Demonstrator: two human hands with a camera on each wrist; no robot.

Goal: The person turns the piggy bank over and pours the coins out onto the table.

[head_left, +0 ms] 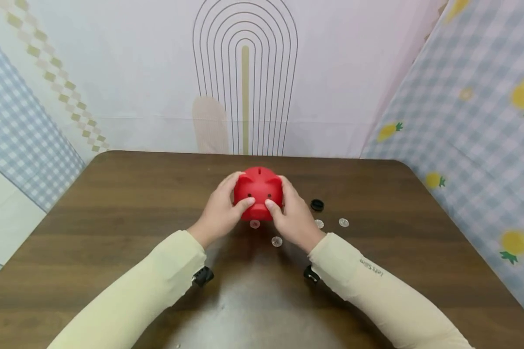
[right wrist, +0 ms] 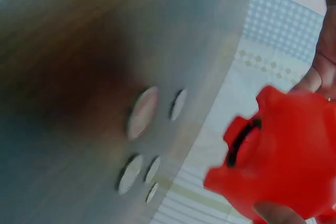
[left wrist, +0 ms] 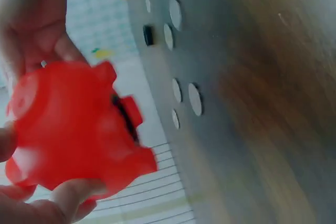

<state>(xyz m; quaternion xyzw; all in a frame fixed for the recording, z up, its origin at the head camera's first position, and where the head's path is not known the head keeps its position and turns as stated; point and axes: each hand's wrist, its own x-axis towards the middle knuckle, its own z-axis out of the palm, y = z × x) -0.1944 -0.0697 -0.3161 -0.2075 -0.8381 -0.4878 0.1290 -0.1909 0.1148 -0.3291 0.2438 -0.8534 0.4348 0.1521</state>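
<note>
A red piggy bank is held up over the table, its snout toward me and the coin slot on top. My left hand grips its left side, thumb beside the snout. On the other side my right hand grips it in the same way. The wrist views show the legs pointing down at the table, with a dark-edged round opening in the belly. Under and near the piggy bank lie several silvery coins; in the head view the piggy bank hides some of them.
A round black cap lies on the brown wooden table, right of the piggy bank. Two coins lie near it, one farther right. Patterned cloth hangs behind the table and along both sides.
</note>
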